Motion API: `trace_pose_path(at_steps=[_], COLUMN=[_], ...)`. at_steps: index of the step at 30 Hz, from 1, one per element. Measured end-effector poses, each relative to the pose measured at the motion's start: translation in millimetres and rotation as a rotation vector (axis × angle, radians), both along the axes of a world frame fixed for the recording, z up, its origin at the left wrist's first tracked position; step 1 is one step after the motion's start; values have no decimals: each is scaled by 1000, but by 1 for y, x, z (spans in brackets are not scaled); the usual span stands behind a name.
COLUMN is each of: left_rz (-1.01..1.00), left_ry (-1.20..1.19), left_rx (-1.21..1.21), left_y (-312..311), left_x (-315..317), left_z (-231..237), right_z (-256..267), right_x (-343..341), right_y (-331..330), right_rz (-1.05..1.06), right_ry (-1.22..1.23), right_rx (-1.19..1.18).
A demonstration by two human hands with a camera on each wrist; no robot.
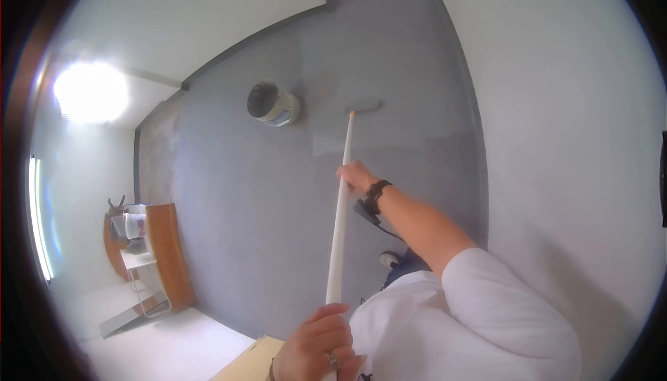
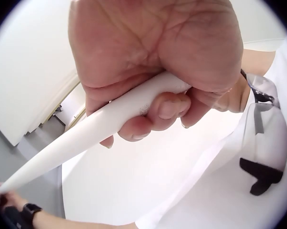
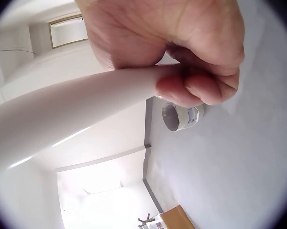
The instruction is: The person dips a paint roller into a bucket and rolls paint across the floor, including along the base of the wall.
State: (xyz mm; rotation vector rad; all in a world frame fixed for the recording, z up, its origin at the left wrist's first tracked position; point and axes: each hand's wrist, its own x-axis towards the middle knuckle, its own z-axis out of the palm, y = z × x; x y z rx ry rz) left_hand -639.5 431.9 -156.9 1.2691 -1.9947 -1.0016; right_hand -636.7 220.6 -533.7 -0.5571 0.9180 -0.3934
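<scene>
A paint roller on a long white pole [image 1: 340, 225] lies across the head view. Its roller head [image 1: 365, 106] sits against the grey floor at the far end, beside a darker grey patch. My left hand [image 1: 316, 343] grips the pole low down, close to my body; the left wrist view shows the fingers [image 2: 166, 109] curled around it. Further along, my right hand [image 1: 358, 177], below a black wristband, holds the pole. In the right wrist view its fingertips [image 3: 174, 90] wrap the white shaft.
A paint-smeared bucket [image 1: 283, 108] stands on the grey floor [image 1: 243, 193], left of the roller head. White walls [image 1: 556, 103] with dark skirting run along both sides. Brown wooden furniture [image 1: 171, 256] and a small white step stool [image 1: 142, 259] stand at the left.
</scene>
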Motion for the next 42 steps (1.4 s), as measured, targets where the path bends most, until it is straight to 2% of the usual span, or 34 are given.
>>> trace_pose_path(at_steps=[2,7,9,13,15,19,22,23,24,28,29,32,34,35,36,37,38,40,42], left_rz=[23,35,82,117,260,311,269,284,294,250,231,199,206,697,1180,819,459,505,319], left_ry=[-13,-18,45,1,1,93,25,57,90,86,115,149,162,325,472,354,237,-413,299], left_rx=[7,78,109,64,66,54,-45,-70,-99,-91,-81,-70,-32,488,1028,714,391,333,-59], left_y=[0,21,32,46,49,29,1,-10,-22,-57,-59,-61,-35,-25,-12,5,20,39,43], left_x=[0,10,15,29,30,53,88,100,113,159,171,203,212,216,220,233,242,235,251], left_z=[-1,10,17,28,32,4,-27,-34,-42,-67,-73,-73,-50,-29,-14,-9,-4,27,17], right_z=[1,-5,5,27,24,3,-16,-29,-32,-4,-10,-25,-26,-49,-94,-121,-86,-82,-93], right_x=[9,20,24,51,66,100,125,134,141,165,170,190,198,208,219,224,216,207,203], right_y=[-9,27,40,47,42,16,-27,-39,-50,-73,-75,-90,-74,-72,-60,-40,-18,5,35], right_rz=[79,140,288,376,402,448,466,384,298,320,305,340,502,499,630,761,287,626,622], right_ry=[157,187,201,237,204,269,285,288,291,490,496,595,650,654,663,660,605,569,478], right_rx=[-96,-138,-174,-180,-209,-296,-236,-186,-140,-195,-188,-240,-285,-283,-543,-802,-286,-462,-409])
